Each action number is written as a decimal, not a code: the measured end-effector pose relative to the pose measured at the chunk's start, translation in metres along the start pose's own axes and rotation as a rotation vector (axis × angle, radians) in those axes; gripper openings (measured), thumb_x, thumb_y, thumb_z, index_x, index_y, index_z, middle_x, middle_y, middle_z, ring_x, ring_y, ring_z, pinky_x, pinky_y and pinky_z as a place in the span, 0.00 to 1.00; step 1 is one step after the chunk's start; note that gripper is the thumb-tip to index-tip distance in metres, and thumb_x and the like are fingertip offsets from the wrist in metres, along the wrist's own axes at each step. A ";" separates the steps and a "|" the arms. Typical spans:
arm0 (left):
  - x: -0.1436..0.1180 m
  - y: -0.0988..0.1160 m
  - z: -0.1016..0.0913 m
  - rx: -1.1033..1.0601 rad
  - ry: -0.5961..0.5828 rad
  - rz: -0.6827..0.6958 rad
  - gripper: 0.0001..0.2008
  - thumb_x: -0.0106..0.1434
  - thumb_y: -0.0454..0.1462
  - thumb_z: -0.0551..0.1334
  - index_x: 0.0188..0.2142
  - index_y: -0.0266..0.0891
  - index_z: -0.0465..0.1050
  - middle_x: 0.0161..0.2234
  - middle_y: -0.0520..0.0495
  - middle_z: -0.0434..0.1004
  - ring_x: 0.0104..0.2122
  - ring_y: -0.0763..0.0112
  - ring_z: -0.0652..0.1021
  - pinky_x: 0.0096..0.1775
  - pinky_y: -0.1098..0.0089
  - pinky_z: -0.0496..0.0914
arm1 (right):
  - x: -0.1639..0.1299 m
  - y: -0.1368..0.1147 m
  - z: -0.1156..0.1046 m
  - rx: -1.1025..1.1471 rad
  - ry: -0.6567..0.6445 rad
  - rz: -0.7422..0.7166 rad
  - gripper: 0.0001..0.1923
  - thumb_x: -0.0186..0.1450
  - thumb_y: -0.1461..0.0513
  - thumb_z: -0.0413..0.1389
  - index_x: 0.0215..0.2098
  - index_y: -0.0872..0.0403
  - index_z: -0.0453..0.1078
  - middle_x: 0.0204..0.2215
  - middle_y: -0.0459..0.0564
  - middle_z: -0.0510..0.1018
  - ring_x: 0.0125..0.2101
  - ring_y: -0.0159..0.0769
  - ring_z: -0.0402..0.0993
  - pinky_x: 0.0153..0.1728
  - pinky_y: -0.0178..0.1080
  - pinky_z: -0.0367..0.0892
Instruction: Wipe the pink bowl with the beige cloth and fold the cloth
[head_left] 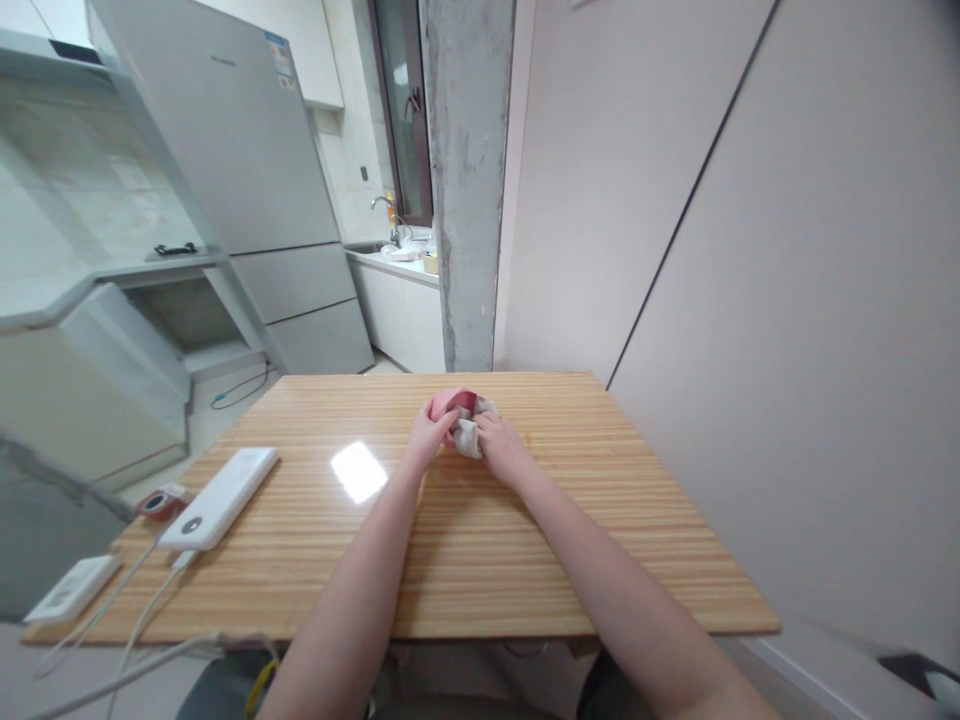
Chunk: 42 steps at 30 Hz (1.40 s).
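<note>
At the far left edge of the wooden surface (pixel 600 560) a small white flat box (pixel 71 588) lies half over the corner, cables (pixel 142 610) trailing off the front edge. Just right of it sits a red roll of tape (pixel 159 503), then a long white power bank (pixel 221 497), smooth and rounded, lying diagonally near the left edge. Between that and the hands the glossy, striped wood grain is bare, with a bright patch of reflected light.

The left hand (pixel 429 436) and the right hand (pixel 501 448) meet at the middle of the surface, toward its far edge. Between them is a pink item (pixel 452 402), soft and rounded, bunched with a pale grey-white cloth (pixel 468 436), crumpled. The left hand's fingers curl onto the pink item; the right hand's fingers close over the cloth. What exactly the items are cannot be told.

To the right the wood runs bare to the edge, close beside a plain pale wall (pixel 787 300)
</note>
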<state>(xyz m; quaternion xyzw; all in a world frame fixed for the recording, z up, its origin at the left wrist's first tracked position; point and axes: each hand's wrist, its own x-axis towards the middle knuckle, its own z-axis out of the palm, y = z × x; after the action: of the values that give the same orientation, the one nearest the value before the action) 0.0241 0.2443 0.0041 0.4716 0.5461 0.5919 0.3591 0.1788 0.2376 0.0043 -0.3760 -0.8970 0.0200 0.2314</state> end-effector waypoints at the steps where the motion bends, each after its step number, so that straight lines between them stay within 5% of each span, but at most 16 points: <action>1: 0.000 0.000 0.001 -0.005 0.000 -0.031 0.28 0.50 0.43 0.70 0.49 0.33 0.69 0.44 0.36 0.76 0.43 0.59 0.77 0.46 0.61 0.71 | 0.000 0.000 -0.001 -0.009 -0.006 0.008 0.13 0.66 0.67 0.50 0.46 0.54 0.73 0.40 0.53 0.76 0.45 0.40 0.67 0.44 0.40 0.64; 6: -0.010 -0.012 0.020 -0.143 0.069 -0.130 0.42 0.51 0.45 0.70 0.61 0.39 0.53 0.53 0.36 0.70 0.47 0.62 0.76 0.49 0.64 0.70 | -0.003 -0.003 0.007 -0.035 0.043 0.092 0.12 0.66 0.68 0.50 0.44 0.55 0.73 0.39 0.53 0.76 0.43 0.40 0.68 0.42 0.40 0.65; 10: -0.008 -0.019 0.020 -0.152 0.150 -0.164 0.26 0.55 0.40 0.66 0.52 0.38 0.63 0.48 0.39 0.74 0.46 0.63 0.76 0.48 0.64 0.70 | -0.001 -0.001 0.017 -0.029 0.052 0.031 0.11 0.64 0.68 0.53 0.43 0.55 0.73 0.40 0.54 0.76 0.41 0.40 0.68 0.40 0.39 0.65; 13: 0.000 -0.011 0.004 -0.086 0.099 -0.145 0.20 0.54 0.37 0.65 0.48 0.38 0.68 0.43 0.42 0.76 0.43 0.64 0.77 0.46 0.65 0.71 | 0.000 0.002 0.015 -0.058 0.040 -0.068 0.09 0.65 0.68 0.53 0.42 0.54 0.73 0.40 0.52 0.75 0.43 0.40 0.67 0.41 0.40 0.65; 16: 0.002 -0.001 -0.006 -0.075 0.005 -0.144 0.29 0.51 0.36 0.68 0.54 0.38 0.66 0.42 0.42 0.76 0.38 0.66 0.78 0.41 0.68 0.72 | 0.000 0.004 0.009 -0.104 0.024 -0.105 0.08 0.67 0.66 0.53 0.40 0.53 0.73 0.38 0.52 0.76 0.43 0.41 0.67 0.42 0.41 0.65; 20: -0.008 -0.001 0.011 -0.251 0.010 -0.206 0.44 0.50 0.42 0.70 0.62 0.41 0.52 0.43 0.41 0.76 0.37 0.65 0.79 0.39 0.67 0.72 | -0.002 0.000 0.003 -0.064 0.071 0.007 0.10 0.68 0.65 0.50 0.42 0.54 0.73 0.36 0.53 0.76 0.40 0.40 0.68 0.40 0.40 0.65; 24: -0.015 -0.011 0.028 -0.331 0.111 -0.146 0.31 0.50 0.42 0.71 0.51 0.40 0.62 0.49 0.39 0.73 0.47 0.63 0.76 0.47 0.66 0.71 | -0.002 -0.003 0.003 -0.026 0.116 0.076 0.12 0.67 0.68 0.49 0.43 0.56 0.73 0.38 0.55 0.76 0.41 0.40 0.68 0.41 0.40 0.65; 28: -0.007 -0.008 0.011 -0.099 0.136 -0.149 0.16 0.54 0.41 0.66 0.40 0.38 0.67 0.37 0.43 0.76 0.39 0.62 0.77 0.42 0.64 0.72 | 0.000 -0.001 0.006 -0.041 0.079 -0.043 0.11 0.67 0.68 0.50 0.43 0.54 0.73 0.39 0.53 0.76 0.43 0.40 0.67 0.41 0.40 0.65; 32: -0.003 -0.003 -0.001 0.057 -0.002 -0.078 0.21 0.52 0.40 0.67 0.45 0.39 0.67 0.39 0.43 0.76 0.38 0.61 0.77 0.41 0.63 0.72 | -0.001 0.007 0.011 -0.072 0.057 -0.045 0.10 0.67 0.67 0.51 0.40 0.53 0.74 0.39 0.54 0.76 0.43 0.42 0.67 0.40 0.42 0.65; 37: -0.012 -0.015 0.023 -0.131 0.073 -0.061 0.39 0.48 0.41 0.71 0.57 0.39 0.57 0.53 0.36 0.69 0.52 0.60 0.73 0.53 0.63 0.67 | -0.002 0.010 0.017 0.010 0.126 0.077 0.11 0.64 0.70 0.51 0.40 0.55 0.74 0.36 0.55 0.76 0.38 0.40 0.69 0.39 0.40 0.67; 42: -0.007 -0.022 0.023 -0.185 0.114 -0.063 0.18 0.57 0.44 0.64 0.44 0.37 0.66 0.44 0.40 0.74 0.46 0.62 0.75 0.50 0.63 0.68 | -0.003 0.001 0.013 0.186 0.180 -0.002 0.14 0.60 0.70 0.53 0.44 0.54 0.72 0.37 0.54 0.76 0.40 0.41 0.70 0.42 0.41 0.68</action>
<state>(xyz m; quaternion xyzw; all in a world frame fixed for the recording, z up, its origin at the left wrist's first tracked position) 0.0458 0.2475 -0.0196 0.3845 0.5232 0.6542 0.3878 0.1757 0.2378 -0.0083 -0.3525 -0.8672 0.0689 0.3449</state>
